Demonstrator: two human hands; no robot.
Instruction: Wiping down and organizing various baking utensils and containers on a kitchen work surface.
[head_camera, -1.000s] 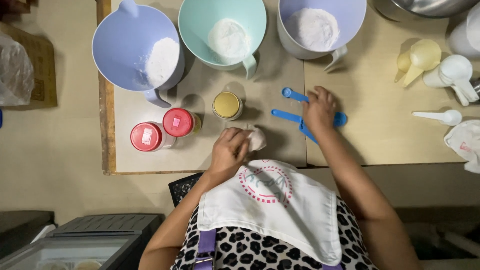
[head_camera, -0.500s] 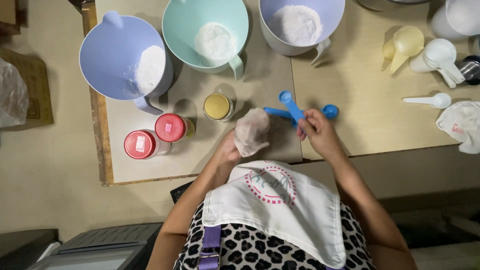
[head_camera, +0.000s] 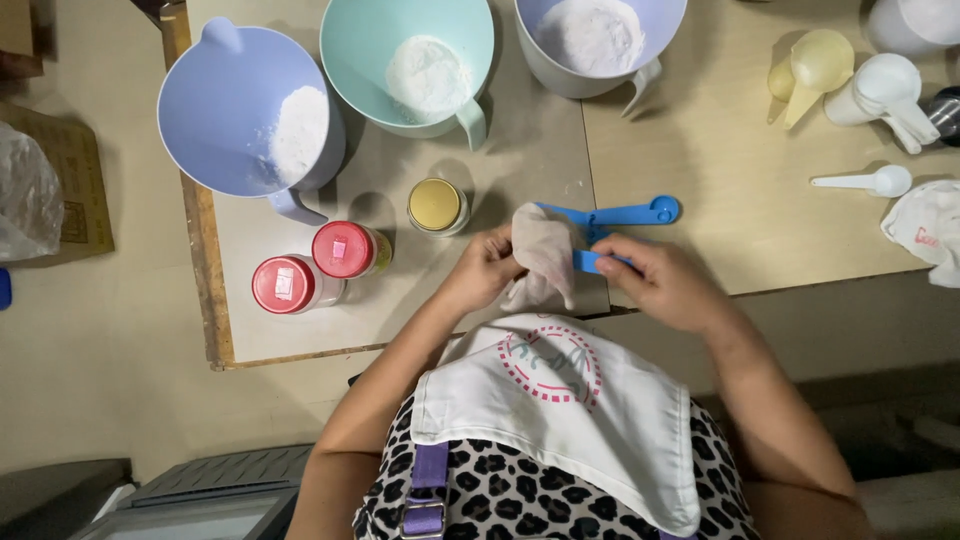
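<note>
My left hand (head_camera: 483, 271) grips a crumpled white cloth (head_camera: 541, 251) and holds it over one end of a blue measuring spoon (head_camera: 590, 261). My right hand (head_camera: 662, 283) pinches that spoon's handle just above the table's front edge. A second blue measuring spoon (head_camera: 627, 212) lies on the table right behind them. Both hands work close together in front of my white apron.
Three mixing jugs with white powder stand at the back: lilac (head_camera: 245, 113), mint (head_camera: 410, 62), lilac (head_camera: 598, 40). Two red-lidded jars (head_camera: 315, 266) and a yellow-lidded jar (head_camera: 437, 205) sit left of my hands. Pale scoops (head_camera: 860, 90) and a white spoon (head_camera: 865, 182) lie right.
My right hand picked a blue spoon off the table and drew it toward me. My left hand lifted the cloth and brought it onto the spoon.
</note>
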